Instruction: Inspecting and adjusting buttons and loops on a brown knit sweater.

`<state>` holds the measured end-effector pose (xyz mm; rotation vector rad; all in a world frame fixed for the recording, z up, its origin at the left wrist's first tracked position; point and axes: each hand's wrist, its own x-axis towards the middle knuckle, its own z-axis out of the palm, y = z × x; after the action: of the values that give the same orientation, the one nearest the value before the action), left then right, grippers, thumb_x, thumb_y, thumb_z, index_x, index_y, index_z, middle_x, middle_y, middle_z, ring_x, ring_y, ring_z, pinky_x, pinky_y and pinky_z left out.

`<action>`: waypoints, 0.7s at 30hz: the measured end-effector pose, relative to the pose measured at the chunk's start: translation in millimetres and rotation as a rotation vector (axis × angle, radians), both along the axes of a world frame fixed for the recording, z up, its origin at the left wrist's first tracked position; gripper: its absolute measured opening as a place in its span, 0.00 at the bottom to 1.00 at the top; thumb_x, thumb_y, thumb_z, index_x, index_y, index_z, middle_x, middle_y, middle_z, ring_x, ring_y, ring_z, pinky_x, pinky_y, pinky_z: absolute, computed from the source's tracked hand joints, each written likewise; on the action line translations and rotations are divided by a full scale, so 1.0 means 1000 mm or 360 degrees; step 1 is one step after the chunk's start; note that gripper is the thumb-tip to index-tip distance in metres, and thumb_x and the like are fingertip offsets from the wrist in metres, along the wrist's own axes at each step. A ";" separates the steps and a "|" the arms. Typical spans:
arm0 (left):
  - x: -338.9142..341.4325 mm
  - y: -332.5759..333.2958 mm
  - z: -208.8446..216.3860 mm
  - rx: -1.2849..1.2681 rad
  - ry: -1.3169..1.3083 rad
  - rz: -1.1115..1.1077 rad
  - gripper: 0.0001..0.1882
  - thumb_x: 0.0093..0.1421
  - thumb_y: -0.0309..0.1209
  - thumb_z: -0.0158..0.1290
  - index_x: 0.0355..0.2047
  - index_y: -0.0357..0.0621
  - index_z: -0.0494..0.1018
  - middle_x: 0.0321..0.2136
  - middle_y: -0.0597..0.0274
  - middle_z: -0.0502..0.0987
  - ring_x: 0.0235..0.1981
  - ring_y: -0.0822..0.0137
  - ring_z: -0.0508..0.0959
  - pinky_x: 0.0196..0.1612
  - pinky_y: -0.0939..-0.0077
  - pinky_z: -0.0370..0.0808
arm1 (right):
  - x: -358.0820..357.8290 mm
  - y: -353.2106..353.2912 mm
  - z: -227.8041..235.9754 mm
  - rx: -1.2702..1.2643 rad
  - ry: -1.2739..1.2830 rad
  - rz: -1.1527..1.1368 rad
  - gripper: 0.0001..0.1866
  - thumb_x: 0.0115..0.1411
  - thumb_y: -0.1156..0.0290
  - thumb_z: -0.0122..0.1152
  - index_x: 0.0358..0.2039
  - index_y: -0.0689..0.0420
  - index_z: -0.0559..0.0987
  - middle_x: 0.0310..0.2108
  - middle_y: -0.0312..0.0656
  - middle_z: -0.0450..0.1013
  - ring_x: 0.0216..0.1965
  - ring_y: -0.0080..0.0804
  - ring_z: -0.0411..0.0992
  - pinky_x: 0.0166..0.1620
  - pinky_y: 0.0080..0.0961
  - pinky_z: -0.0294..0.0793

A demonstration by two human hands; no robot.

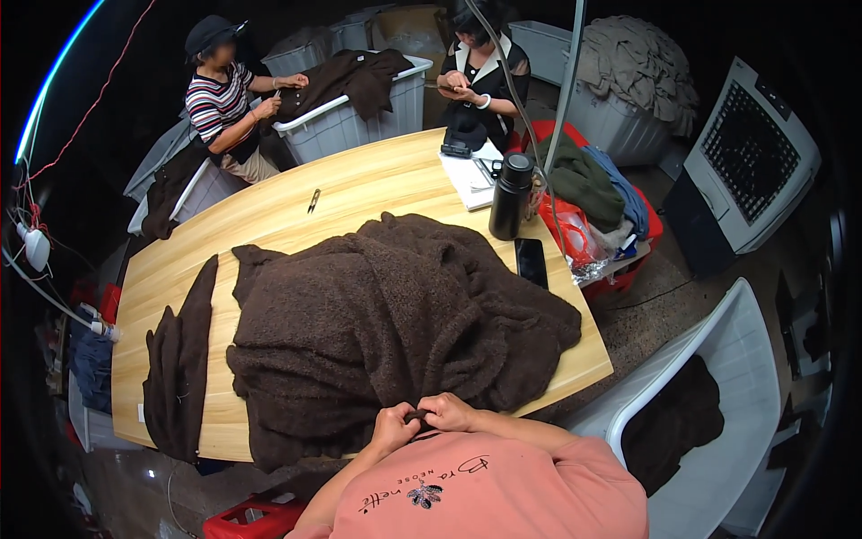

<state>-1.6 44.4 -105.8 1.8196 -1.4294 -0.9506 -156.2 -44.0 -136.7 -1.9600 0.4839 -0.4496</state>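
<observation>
A large dark brown fuzzy knit garment (314, 323) lies bunched in folds over the near half of the table. At its near edge, close to my body, my left hand (395, 428) pinches a bit of the brown fabric. Right beside it, my right hand (447, 412) grips the same edge, its fingers closed. A short fold of the cloth shows between the two hands; the fingertips are partly hidden. Another dark brown knit piece (180, 377) lies flat to the left, apart from both hands.
On the wooden table (269, 202) lie small thread snips (313, 200), a phone (532, 261), a black flask (512, 198) and papers (469, 175). A grey bin (754, 377) with brown cloth stands at my right. Two people work across the table near bins (359, 126); an air cooler (750, 148) stands far right.
</observation>
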 end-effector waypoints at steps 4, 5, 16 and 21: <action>-0.004 -0.003 0.006 -0.0023 -0.0278 0.0045 0.08 0.44 0.29 0.52 0.25 0.39 0.75 0.14 0.50 0.72 0.17 0.56 0.76 0.23 0.67 0.71 | 0.001 0.001 0.005 -0.0011 0.0013 -0.0028 0.07 0.48 0.73 0.51 0.28 0.62 0.74 0.24 0.50 0.71 0.27 0.49 0.71 0.30 0.39 0.69; -0.004 -0.003 0.006 -0.0019 -0.0290 0.0058 0.08 0.44 0.29 0.52 0.25 0.39 0.75 0.14 0.50 0.72 0.17 0.56 0.76 0.23 0.67 0.71 | 0.000 0.001 0.007 0.0002 0.0015 -0.0083 0.07 0.49 0.73 0.50 0.27 0.62 0.73 0.25 0.52 0.71 0.29 0.52 0.71 0.32 0.41 0.69; 0.000 -0.003 0.002 0.0021 0.0066 0.0085 0.09 0.46 0.29 0.53 0.27 0.39 0.76 0.14 0.50 0.73 0.16 0.61 0.76 0.22 0.70 0.71 | 0.000 0.004 0.005 0.0024 -0.0031 -0.0130 0.06 0.49 0.75 0.53 0.28 0.62 0.74 0.23 0.50 0.71 0.26 0.47 0.72 0.29 0.35 0.70; 0.001 -0.003 0.002 -0.0038 0.0047 0.0082 0.08 0.46 0.29 0.53 0.27 0.39 0.76 0.14 0.51 0.73 0.16 0.61 0.76 0.22 0.70 0.71 | 0.000 0.004 0.004 0.0004 0.0038 -0.0139 0.06 0.49 0.75 0.53 0.28 0.62 0.74 0.23 0.49 0.71 0.26 0.45 0.72 0.29 0.35 0.70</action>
<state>-1.0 41.7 -103.9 1.8091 -1.3637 -0.9268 -155.8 -40.4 -132.2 -1.9489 0.5866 -0.4811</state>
